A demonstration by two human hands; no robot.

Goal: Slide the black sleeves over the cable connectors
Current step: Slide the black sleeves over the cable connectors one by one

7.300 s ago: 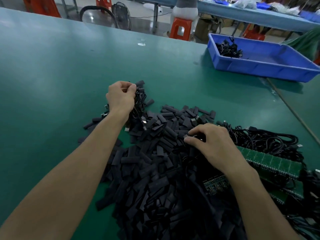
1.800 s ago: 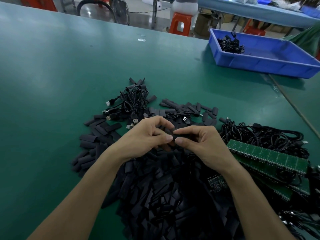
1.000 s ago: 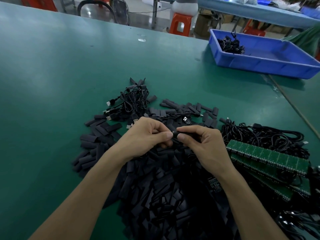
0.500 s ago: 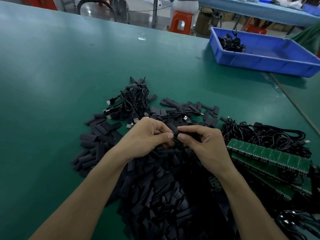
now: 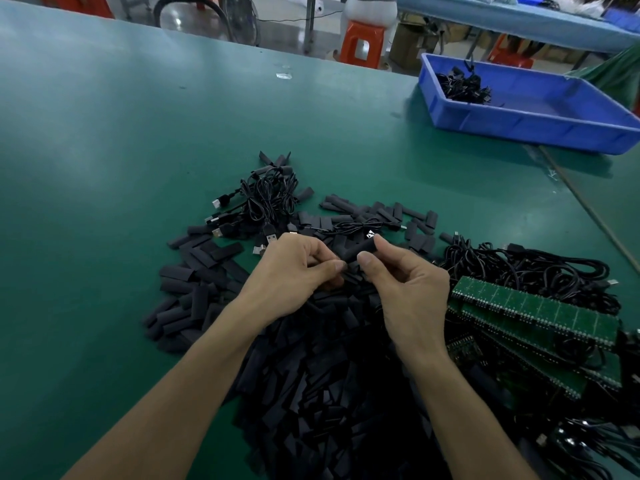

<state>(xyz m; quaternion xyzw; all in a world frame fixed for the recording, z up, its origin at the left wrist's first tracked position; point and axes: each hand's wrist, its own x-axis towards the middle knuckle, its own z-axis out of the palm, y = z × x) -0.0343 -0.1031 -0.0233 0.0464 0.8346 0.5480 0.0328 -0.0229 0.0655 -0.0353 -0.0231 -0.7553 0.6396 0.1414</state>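
Observation:
Over a big heap of flat black sleeves (image 5: 311,375), my two hands meet at the middle of the green table. My right hand (image 5: 405,289) pinches one black sleeve (image 5: 356,251) between thumb and forefinger, tilted up to the right. My left hand (image 5: 294,271) is closed at the sleeve's lower left end, fingertips against it; what it pinches there is hidden by the fingers. A bundle of black cables with USB connectors (image 5: 263,202) lies just beyond my left hand.
A tangle of black cables (image 5: 526,275) and stacked green circuit boards (image 5: 540,317) lie to the right. A blue tray (image 5: 540,123) holding a few cables stands at the far right. Orange stools and another table are behind the table's far edge.
My left hand left the cable bundle and came to the middle to meet my right hand. In the last second the sleeve has tilted up slightly between the fingertips.

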